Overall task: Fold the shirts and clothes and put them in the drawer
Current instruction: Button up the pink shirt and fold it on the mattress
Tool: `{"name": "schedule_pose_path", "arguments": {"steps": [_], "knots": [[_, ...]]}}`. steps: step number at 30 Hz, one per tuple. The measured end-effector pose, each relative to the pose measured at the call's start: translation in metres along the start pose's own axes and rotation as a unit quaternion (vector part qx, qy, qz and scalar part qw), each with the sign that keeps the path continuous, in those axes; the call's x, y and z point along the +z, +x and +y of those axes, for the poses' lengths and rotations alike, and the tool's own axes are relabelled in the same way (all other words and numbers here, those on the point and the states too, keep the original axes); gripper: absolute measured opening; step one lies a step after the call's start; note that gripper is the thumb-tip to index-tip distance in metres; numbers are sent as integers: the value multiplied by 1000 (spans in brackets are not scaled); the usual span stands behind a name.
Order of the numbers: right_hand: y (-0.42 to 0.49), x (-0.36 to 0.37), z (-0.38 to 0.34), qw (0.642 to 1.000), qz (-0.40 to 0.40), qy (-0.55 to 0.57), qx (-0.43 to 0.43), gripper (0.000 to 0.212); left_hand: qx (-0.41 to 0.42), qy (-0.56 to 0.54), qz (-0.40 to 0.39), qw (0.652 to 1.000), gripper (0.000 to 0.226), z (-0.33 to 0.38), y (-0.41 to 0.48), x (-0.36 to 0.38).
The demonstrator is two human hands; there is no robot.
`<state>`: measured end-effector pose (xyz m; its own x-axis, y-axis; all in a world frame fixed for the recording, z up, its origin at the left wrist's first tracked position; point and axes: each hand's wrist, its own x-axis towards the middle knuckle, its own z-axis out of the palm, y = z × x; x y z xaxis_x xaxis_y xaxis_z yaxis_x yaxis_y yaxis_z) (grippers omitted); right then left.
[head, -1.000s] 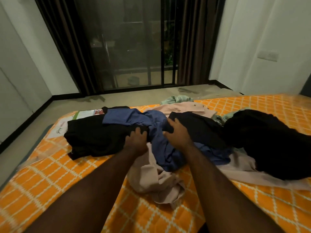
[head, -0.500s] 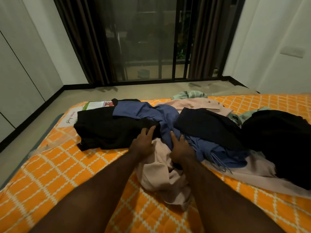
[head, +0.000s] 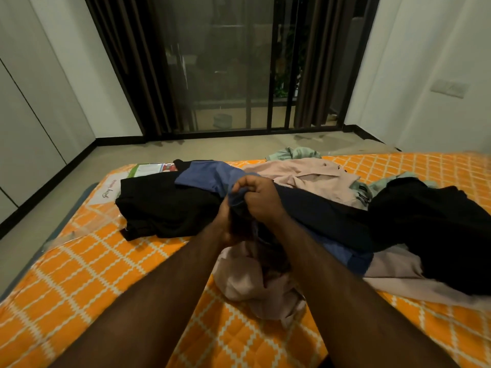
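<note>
Blue shirt [head: 207,175] is lying mid-pile near the mattress's [head: 79,274] far edge. Right hand [head: 259,199] is gripping its bunched fabric. Left hand [head: 225,221] is pinching it alongside.

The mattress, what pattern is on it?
Orange mattress with a white diamond grid, seen from the head camera.

On the white label [head: 109,192] at the mattress [head: 79,274] corner, a red brand script is being shown; "Godrej" seems readable, the rest stays unclear.

Matt blue cloth shirt [head: 210,176], quilted orange mattress [head: 93,266], glossy plastic wrap [head: 79,229]
</note>
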<state>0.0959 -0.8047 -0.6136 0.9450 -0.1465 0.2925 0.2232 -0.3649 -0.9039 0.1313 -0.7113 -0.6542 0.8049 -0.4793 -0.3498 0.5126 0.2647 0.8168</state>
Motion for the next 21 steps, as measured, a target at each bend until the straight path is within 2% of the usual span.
{"name": "schedule_pose_path", "arguments": {"steps": [2,5,8,11,13,15,17,21], "knots": [[-4,11,-7,1000,-11,28,0,43,30,-15,7,999,55,4,-6,6],[-2,10,-3,996,24,84,2,35,51,-28,35,998,47,15,-1,3],[-4,2,2,994,65,85,-10,45,57,-59,108,991,44,26,15,-12],[-14,-1,2,997,56,50,16,44,119,-27,284,951,38,38,16,-24],[-21,-1,2,998,26,35,44,43,163,-9,362,918,47,50,8,-27],[-25,-1,0,998,0,17,54,49,200,-26,378,903,53,66,1,-29],[-28,0,1,998,-11,22,58,53,240,-61,359,900,52,83,-3,-31],[-28,2,-13,993,-46,31,103,70,334,-77,314,885,29,110,-21,-29]]}}
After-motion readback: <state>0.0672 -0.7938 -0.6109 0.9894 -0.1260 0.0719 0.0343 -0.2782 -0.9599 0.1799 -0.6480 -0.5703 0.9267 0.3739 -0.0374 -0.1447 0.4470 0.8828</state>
